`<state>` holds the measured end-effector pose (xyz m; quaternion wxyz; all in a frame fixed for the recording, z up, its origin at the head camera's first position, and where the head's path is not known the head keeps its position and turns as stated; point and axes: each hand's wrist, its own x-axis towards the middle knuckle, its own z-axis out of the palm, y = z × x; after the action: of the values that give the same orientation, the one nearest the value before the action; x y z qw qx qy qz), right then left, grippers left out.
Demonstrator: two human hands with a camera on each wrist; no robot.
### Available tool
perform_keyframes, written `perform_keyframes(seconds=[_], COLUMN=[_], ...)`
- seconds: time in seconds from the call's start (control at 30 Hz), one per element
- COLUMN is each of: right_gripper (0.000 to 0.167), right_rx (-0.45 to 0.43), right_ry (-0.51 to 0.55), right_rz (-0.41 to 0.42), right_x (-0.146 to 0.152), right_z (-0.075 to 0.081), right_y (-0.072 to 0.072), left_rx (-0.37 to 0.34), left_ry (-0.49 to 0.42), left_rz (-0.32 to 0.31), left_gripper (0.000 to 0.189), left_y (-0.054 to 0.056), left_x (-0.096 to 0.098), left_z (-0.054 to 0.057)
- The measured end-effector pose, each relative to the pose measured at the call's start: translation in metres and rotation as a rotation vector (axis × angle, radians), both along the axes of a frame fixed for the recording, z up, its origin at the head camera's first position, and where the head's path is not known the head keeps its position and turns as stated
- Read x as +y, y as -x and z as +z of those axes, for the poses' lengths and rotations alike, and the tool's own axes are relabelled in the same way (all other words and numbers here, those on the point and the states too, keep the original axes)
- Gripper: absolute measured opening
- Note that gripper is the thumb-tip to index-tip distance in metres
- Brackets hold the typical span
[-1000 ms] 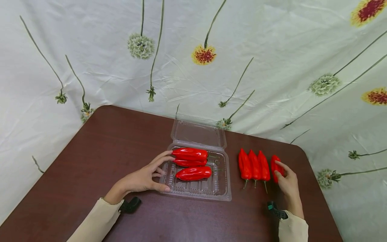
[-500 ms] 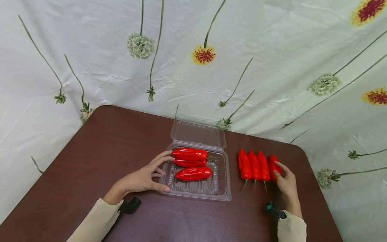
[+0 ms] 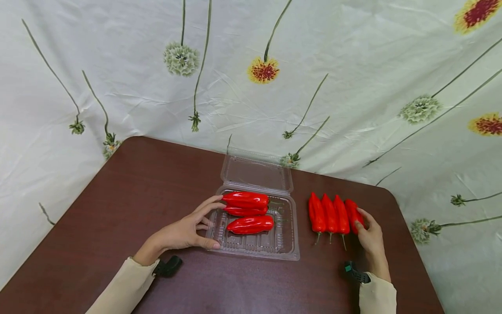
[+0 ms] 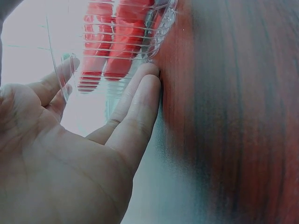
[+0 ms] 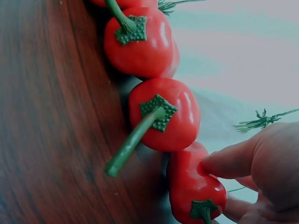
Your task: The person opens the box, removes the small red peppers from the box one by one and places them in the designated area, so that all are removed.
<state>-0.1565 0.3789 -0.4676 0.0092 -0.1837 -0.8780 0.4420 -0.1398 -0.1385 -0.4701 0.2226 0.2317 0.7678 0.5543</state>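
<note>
A clear plastic clamshell container (image 3: pixel 290 235) stands with its lid up, holding 3 red peppers (image 3: pixel 251 224) laid crosswise. My left hand (image 3: pixel 176 233) rests against its left side, fingers spread and nearly straight, thumb at the front left corner. In the left wrist view, fingertips (image 4: pixel 149 77) touch the ribbed plastic wall low beside the table. To the right, several red peppers (image 3: pixel 330 213) lie side by side with stems toward me. My right hand (image 3: pixel 371 233) holds the rightmost red pepper (image 5: pixel 189 182) between thumb and fingers, its upper end leaning against the neighbouring pepper.
The dark brown table (image 3: pixel 164 183) has a rounded far right corner beyond the peppers. A white floral cloth (image 3: pixel 235 87) hangs behind it. The raised transparent lid (image 3: pixel 256 172) leans back toward the cloth.
My right hand has moved the rightmost pepper left, from apart to up against the row, and its top now tilts left. The left hand and container have stayed in place.
</note>
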Motion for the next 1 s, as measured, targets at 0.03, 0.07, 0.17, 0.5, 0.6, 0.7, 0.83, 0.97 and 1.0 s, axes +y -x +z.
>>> perform_keyframes(seconds=[0.03, 0.07, 0.17, 0.5, 0.6, 0.7, 0.83, 0.97, 1.0], right_gripper=[0.049, 0.049, 0.048, 0.047, 0.047, 0.048, 0.048, 0.048, 0.048], right_rx=[0.002, 0.004, 0.004, 0.005, 0.006, 0.008, 0.009, 0.013, 0.015], right_ry=[-0.012, -0.024, -0.052, -0.034, -0.022, -0.021, -0.029, -0.033, -0.034], right_rz=[-0.003, -0.005, -0.005, 0.002, 0.004, 0.005, -0.003, -0.01, -0.011], right_x=[-0.0001, -0.0002, -0.0006, -0.0019, -0.0024, -0.0028, -0.0026, -0.0025, -0.0025], right_z=[-0.0003, -0.0005, -0.0011, -0.0018, -0.0015, -0.0007, 0.0004, 0.001, 0.0009], right_y=[0.0002, 0.0004, 0.0008, 0.0018, 0.0023, 0.0023, 0.0018, 0.0009, 0.0007], left_rx=[0.002, 0.004, 0.005, 0.024, 0.025, 0.025, 0.024, 0.021, 0.023], left_ry=[0.001, 0.001, 0.002, -0.007, -0.007, -0.008, -0.007, -0.003, -0.003], left_rz=[0.0, 0.0, -0.001, -0.02, -0.022, -0.022, -0.02, -0.018, -0.017], left_gripper=[0.093, 0.093, 0.092, 0.089, 0.09, 0.089, 0.09, 0.09, 0.09], left_y=[-0.0001, -0.0003, -0.0003, 0.0012, 0.0014, 0.0014, 0.0013, 0.0011, 0.0011], left_x=[-0.0002, -0.0004, -0.0006, -0.0009, -0.0007, -0.0003, 0.0001, 0.0002, 0.0002], left_z=[0.0, 0.0001, 0.0, -0.0006, -0.0011, -0.0008, -0.0001, -0.0001, -0.0003])
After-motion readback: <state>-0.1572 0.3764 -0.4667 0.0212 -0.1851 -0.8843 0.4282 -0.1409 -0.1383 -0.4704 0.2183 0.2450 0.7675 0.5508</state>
